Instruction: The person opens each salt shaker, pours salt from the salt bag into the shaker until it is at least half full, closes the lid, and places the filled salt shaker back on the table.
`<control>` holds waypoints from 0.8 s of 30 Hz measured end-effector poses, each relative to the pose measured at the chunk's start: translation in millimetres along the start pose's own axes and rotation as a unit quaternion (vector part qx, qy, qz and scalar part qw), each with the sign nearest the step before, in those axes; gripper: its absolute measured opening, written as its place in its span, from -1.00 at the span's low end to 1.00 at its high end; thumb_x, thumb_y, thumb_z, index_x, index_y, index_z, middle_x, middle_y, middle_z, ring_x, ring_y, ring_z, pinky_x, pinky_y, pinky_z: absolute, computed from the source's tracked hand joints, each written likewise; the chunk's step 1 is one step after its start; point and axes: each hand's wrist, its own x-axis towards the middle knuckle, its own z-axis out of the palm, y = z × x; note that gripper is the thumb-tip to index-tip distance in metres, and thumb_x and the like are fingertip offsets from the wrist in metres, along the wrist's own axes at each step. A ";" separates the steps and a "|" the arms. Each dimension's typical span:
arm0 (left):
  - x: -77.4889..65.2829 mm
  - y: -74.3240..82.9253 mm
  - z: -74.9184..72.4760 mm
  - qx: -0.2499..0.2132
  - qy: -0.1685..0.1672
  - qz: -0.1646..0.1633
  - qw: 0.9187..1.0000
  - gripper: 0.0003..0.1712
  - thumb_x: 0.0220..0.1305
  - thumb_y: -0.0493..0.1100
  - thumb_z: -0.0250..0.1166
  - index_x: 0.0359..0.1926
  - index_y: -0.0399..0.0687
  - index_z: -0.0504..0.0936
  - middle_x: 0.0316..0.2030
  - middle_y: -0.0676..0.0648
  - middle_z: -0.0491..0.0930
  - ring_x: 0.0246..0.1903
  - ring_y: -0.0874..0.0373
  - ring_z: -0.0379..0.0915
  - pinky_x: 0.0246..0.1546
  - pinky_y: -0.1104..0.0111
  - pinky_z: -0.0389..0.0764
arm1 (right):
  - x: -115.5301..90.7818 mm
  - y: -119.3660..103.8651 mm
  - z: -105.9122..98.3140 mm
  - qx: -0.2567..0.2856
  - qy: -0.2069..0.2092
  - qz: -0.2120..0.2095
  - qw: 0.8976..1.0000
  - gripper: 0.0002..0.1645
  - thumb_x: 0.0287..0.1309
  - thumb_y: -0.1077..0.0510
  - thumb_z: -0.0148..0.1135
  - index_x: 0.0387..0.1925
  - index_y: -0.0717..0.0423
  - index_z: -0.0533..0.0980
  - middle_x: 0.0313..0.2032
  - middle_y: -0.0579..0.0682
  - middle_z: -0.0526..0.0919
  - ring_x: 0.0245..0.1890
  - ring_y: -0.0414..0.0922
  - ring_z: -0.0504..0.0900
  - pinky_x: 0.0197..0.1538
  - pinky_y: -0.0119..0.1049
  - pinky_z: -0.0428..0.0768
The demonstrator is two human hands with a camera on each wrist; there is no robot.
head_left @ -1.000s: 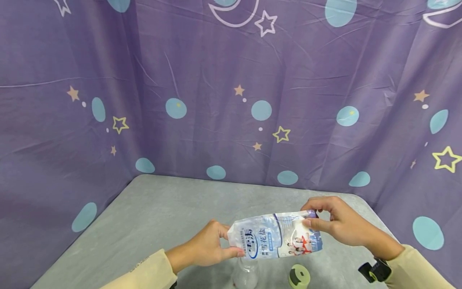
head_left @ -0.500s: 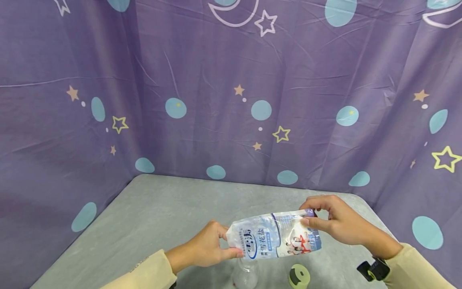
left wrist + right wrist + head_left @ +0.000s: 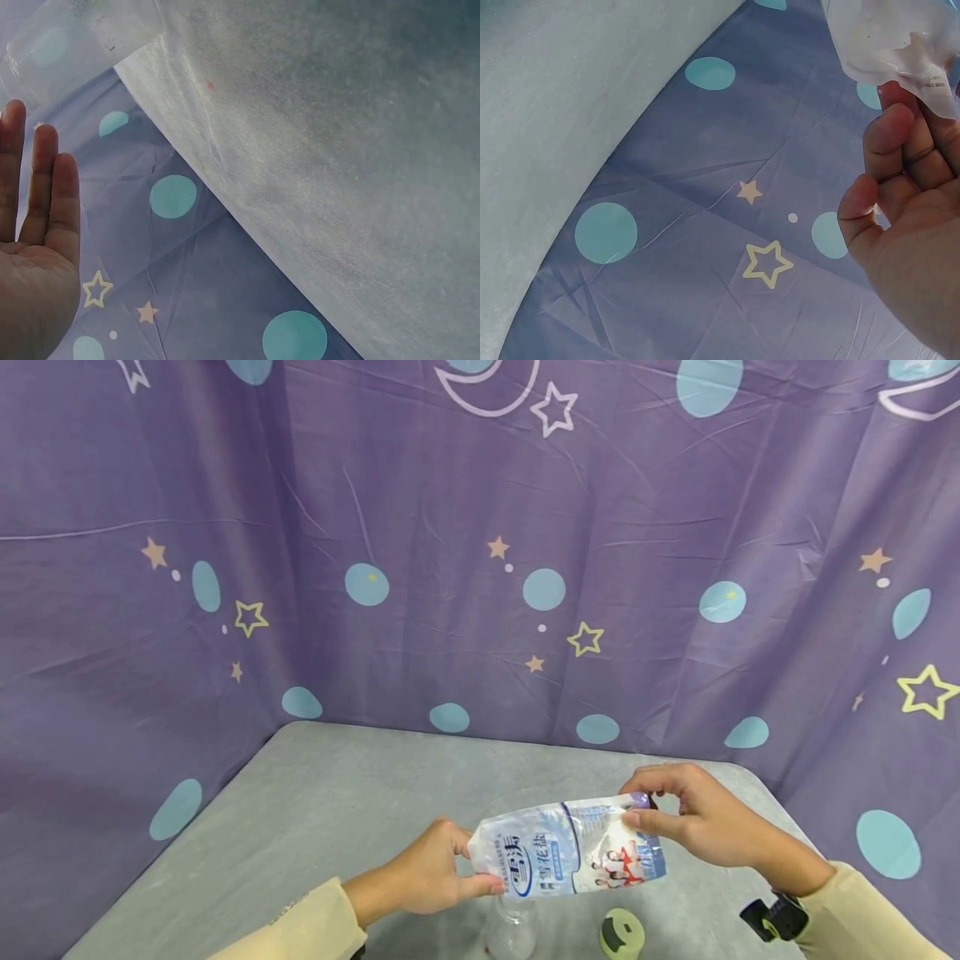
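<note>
A printed plastic salt bag (image 3: 566,845) lies tilted between both hands in the head view, its left end lower. My left hand (image 3: 429,868) pinches that left end, thumb in front. In the left wrist view, several fingers (image 3: 64,195) of this hand extend straight. My right hand (image 3: 693,818) grips the raised right end between thumb and fingers; the right wrist view shows the bag's pale underside (image 3: 889,41) above curled fingers. Directly under the bag's left end stands a clear bottle (image 3: 512,931), its mouth hidden by the bag. The bottle (image 3: 82,45) also shows in the left wrist view.
A light green lid (image 3: 622,933) with a dark slot sits on the grey table (image 3: 390,777), right of the bottle. Purple curtain (image 3: 450,527) with stars and dots encloses the table's back and sides. A black wrist strap (image 3: 780,918) is on the right arm.
The right hand and the bag's right end have shifted slightly left and up. The left hand keeps its grip almost in place; bottle and lid stay put.
</note>
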 end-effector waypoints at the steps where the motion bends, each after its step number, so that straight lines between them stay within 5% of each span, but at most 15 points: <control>1: -0.2 0.0 -0.1 0.001 0.001 0.001 1.000 -0.85 0.20 -0.20 0.53 -0.19 -0.08 0.83 -0.23 0.17 0.78 -0.21 0.33 0.70 -0.17 0.42 0.67 | 0.3 -0.2 -0.1 0.001 0.000 0.000 1.000 -0.71 0.24 0.35 0.34 -0.22 -0.16 0.67 -0.35 -0.25 0.67 -0.38 -0.24 0.60 -0.31 -0.33 0.57; 24: -3.9 -3.1 1.1 0.004 0.006 0.000 1.000 -0.87 0.20 -0.20 0.52 -0.21 -0.09 0.82 -0.28 0.14 0.78 -0.26 0.36 0.69 -0.28 0.41 0.68 | 5.8 -5.2 -0.8 -0.015 -0.001 0.001 1.000 -0.74 0.26 0.31 0.36 -0.23 -0.18 0.67 -0.34 -0.26 0.66 -0.36 -0.24 0.59 -0.29 -0.33 0.57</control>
